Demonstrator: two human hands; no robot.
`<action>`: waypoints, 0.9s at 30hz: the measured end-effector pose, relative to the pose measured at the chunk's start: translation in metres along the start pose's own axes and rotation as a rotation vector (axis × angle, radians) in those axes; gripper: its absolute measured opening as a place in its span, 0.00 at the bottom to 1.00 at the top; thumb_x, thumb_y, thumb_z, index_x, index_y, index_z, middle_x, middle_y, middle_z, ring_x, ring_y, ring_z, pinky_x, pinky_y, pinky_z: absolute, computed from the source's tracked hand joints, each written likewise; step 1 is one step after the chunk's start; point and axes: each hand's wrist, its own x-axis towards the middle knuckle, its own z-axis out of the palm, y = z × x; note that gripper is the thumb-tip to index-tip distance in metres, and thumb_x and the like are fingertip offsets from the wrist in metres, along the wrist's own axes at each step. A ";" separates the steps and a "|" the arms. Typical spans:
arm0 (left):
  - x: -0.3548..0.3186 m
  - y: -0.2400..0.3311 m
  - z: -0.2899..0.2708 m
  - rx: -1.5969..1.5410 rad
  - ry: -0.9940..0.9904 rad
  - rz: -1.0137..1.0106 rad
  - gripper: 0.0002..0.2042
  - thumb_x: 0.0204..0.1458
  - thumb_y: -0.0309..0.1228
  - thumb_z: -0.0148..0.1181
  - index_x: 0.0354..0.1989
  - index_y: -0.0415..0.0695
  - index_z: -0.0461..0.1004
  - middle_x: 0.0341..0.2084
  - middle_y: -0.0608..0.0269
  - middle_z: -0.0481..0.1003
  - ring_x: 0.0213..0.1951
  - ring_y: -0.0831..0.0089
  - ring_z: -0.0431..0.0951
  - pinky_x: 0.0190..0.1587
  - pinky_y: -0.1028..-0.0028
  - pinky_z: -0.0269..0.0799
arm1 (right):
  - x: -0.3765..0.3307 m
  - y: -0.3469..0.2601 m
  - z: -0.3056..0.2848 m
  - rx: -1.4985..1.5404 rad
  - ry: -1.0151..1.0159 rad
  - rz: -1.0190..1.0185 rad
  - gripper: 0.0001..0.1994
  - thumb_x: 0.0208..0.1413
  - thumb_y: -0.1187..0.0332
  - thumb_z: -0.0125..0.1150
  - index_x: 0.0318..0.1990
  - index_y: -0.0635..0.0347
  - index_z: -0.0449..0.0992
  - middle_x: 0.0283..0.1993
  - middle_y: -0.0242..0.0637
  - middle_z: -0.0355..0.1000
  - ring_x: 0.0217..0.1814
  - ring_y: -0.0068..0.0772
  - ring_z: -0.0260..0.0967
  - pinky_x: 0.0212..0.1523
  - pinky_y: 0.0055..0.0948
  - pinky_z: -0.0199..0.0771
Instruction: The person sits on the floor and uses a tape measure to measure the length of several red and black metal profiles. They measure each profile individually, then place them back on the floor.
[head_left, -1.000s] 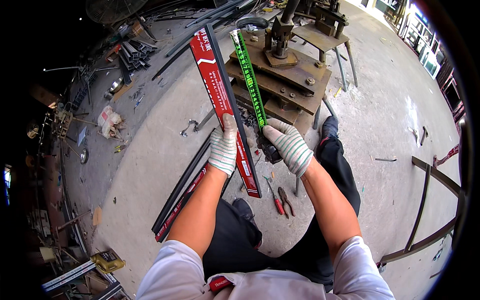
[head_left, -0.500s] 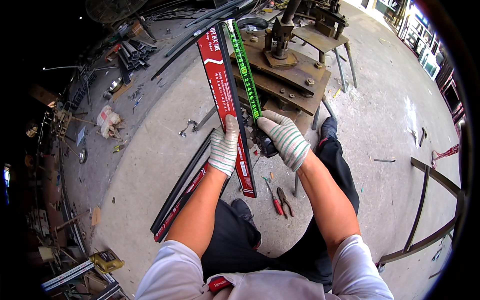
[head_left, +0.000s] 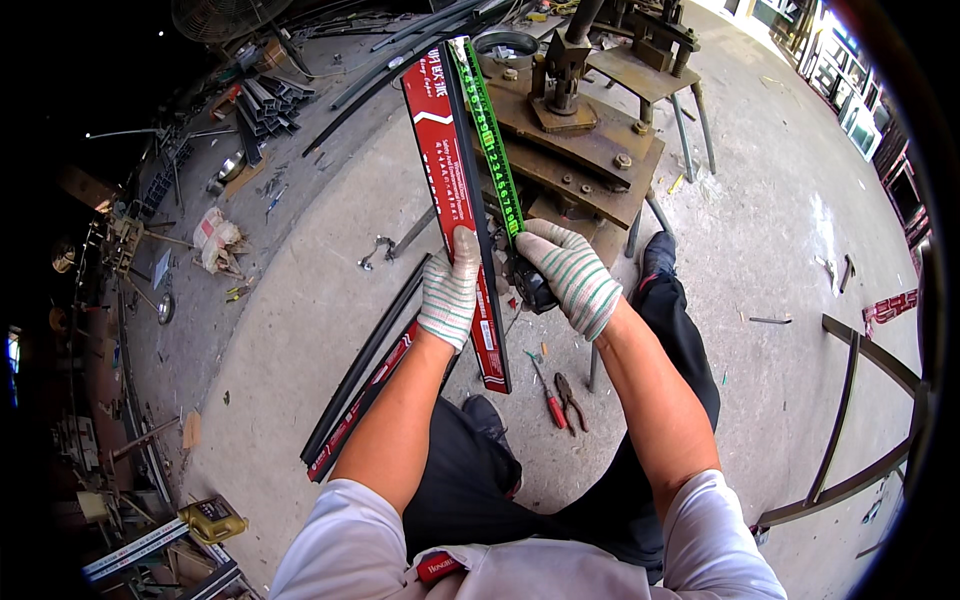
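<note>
My left hand [head_left: 452, 290], in a white knit glove with green stripes, is closed around a metal profile [head_left: 443, 165] faced with red printed film. The profile is held up at a slant, its far end toward the steel bench. My right hand [head_left: 572, 275], gloved alike, grips a tape measure [head_left: 532, 288] with a black case. Its green blade [head_left: 492, 140] is drawn out beside the profile, meeting it at the far end and standing apart from it nearer my hand. More red-filmed profiles [head_left: 365, 385] lean below my left forearm.
A heavy steel bench [head_left: 600, 165] with bolted plates stands just ahead. Red-handled screwdriver [head_left: 553, 405] and pliers [head_left: 570, 403] lie on the floor between my feet. A curved dark metal frame [head_left: 850, 420] is at right, a hammer [head_left: 848, 272] beyond it. Metal offcuts [head_left: 268, 108] are piled at far left.
The far part of the profile has swung slightly right, closer to the tape blade. Both hands keep their grip and have barely moved.
</note>
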 end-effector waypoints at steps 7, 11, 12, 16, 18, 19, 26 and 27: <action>0.000 0.002 0.000 -0.011 0.018 -0.035 0.40 0.50 0.77 0.49 0.40 0.44 0.72 0.24 0.65 0.75 0.24 0.74 0.79 0.28 0.73 0.79 | 0.003 0.003 -0.001 0.015 -0.029 -0.017 0.12 0.67 0.63 0.57 0.50 0.61 0.79 0.31 0.24 0.74 0.24 0.14 0.65 0.25 0.19 0.67; 0.002 -0.003 -0.004 -0.002 0.050 -0.019 0.41 0.49 0.78 0.49 0.40 0.44 0.72 0.24 0.65 0.75 0.24 0.73 0.79 0.28 0.72 0.79 | -0.001 0.000 0.004 0.025 -0.019 -0.005 0.12 0.66 0.64 0.58 0.49 0.61 0.79 0.32 0.24 0.75 0.25 0.14 0.66 0.26 0.20 0.69; 0.003 -0.003 -0.005 -0.030 0.064 -0.035 0.41 0.48 0.78 0.49 0.39 0.44 0.72 0.24 0.65 0.75 0.24 0.73 0.79 0.29 0.72 0.79 | -0.001 -0.001 0.005 0.040 -0.019 -0.013 0.12 0.66 0.64 0.58 0.48 0.61 0.79 0.32 0.25 0.75 0.26 0.14 0.66 0.26 0.20 0.70; -0.002 0.015 -0.006 -0.134 0.109 -0.058 0.45 0.44 0.80 0.50 0.44 0.43 0.73 0.26 0.64 0.76 0.25 0.72 0.79 0.29 0.69 0.79 | -0.009 0.010 0.009 -0.065 -0.054 0.041 0.12 0.66 0.62 0.57 0.44 0.60 0.82 0.32 0.26 0.76 0.29 0.17 0.68 0.32 0.22 0.72; 0.002 0.015 -0.018 -0.219 0.151 -0.094 0.49 0.46 0.79 0.51 0.55 0.41 0.70 0.40 0.58 0.78 0.37 0.66 0.81 0.40 0.61 0.81 | -0.010 0.034 0.007 -0.218 -0.026 -0.011 0.15 0.65 0.59 0.59 0.47 0.61 0.82 0.34 0.28 0.77 0.33 0.19 0.71 0.37 0.23 0.73; 0.006 0.014 -0.018 -0.291 0.186 -0.084 0.51 0.46 0.79 0.51 0.63 0.42 0.64 0.51 0.54 0.72 0.48 0.61 0.77 0.50 0.55 0.77 | -0.015 0.043 0.001 -0.303 -0.023 0.048 0.15 0.65 0.59 0.60 0.48 0.60 0.81 0.34 0.25 0.77 0.32 0.16 0.70 0.35 0.21 0.73; 0.004 0.040 -0.037 -0.412 0.469 -0.027 0.51 0.54 0.77 0.36 0.79 0.56 0.39 0.78 0.52 0.40 0.78 0.50 0.42 0.72 0.36 0.43 | -0.067 0.074 -0.044 -0.728 -0.058 0.155 0.16 0.64 0.59 0.56 0.48 0.62 0.81 0.31 0.39 0.77 0.35 0.28 0.74 0.44 0.31 0.76; 0.006 0.039 -0.046 -0.399 0.481 -0.022 0.51 0.55 0.77 0.35 0.79 0.56 0.38 0.78 0.53 0.39 0.78 0.50 0.41 0.73 0.36 0.42 | -0.071 0.071 -0.047 -0.805 -0.055 0.141 0.17 0.64 0.59 0.56 0.48 0.62 0.81 0.31 0.41 0.77 0.35 0.30 0.76 0.44 0.32 0.76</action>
